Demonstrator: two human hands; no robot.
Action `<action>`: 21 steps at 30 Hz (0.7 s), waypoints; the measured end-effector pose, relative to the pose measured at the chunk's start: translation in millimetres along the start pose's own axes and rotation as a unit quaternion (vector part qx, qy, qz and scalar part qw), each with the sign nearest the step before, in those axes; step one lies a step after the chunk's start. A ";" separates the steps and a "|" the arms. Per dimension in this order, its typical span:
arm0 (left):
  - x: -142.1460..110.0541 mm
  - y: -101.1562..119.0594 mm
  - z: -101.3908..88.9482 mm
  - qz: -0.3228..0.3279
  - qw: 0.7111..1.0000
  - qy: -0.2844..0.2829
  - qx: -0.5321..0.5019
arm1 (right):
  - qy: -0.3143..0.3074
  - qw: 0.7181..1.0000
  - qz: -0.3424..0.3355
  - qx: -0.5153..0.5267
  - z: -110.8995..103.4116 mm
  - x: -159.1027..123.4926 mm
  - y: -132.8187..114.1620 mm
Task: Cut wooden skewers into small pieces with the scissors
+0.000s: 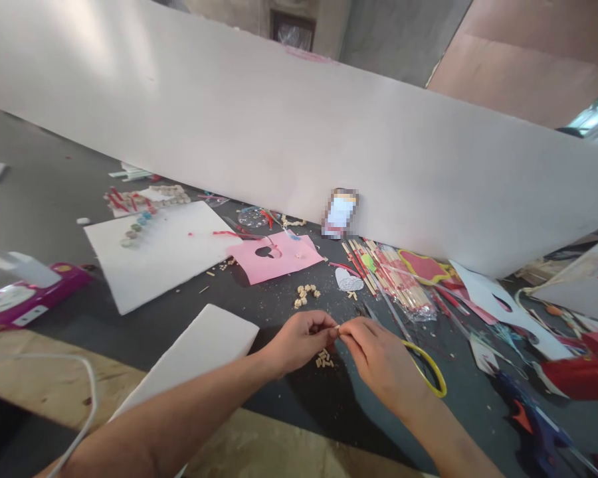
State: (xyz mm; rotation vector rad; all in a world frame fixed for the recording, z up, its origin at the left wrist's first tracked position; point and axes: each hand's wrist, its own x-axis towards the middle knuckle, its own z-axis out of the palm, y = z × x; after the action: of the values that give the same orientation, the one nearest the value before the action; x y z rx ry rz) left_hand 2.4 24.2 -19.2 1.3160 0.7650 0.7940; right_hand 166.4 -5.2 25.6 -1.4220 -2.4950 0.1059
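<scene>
My left hand (299,342) and my right hand (376,352) meet fingertip to fingertip over the dark tabletop. Both are closed in a pinch around a tiny pale stick piece (337,328), mostly hidden by the fingers. Just below them lies a small pile of short cut stick pieces (324,359). Beyond my fingers sits a group of small pale clusters (306,294). Scissors with a yellow handle (441,385) rest beside my right wrist, partly covered by it. A white heart-shaped cutout (349,281) lies a little farther off.
Pink paper (279,265) and a white board (164,259) lie ahead and left; a white slab (199,352) is near my left forearm. Bundled sticks (398,279), a blue glue gun (533,421) and cutouts crowd the right. A phone (339,214) leans against a white panel (259,133).
</scene>
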 end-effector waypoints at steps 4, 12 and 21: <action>1.6 -1.4 -1.0 -0.007 1.000 0.007 0.023 | 0.034 0.998 -0.039 -0.031 6.9 0.2 6.1; -2.1 1.8 3.2 -0.009 1.000 0.002 0.006 | 0.096 0.985 0.050 0.134 18.9 -8.8 12.9; -2.3 -0.9 5.4 -0.011 0.999 -0.002 -0.045 | 0.056 0.931 0.155 0.326 18.6 -6.9 3.7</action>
State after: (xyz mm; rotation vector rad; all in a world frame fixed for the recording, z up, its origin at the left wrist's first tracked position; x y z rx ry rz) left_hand 5.9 19.3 -19.5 1.2274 0.7311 0.7990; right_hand 167.9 -8.0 5.7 -1.4359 -1.8492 0.8046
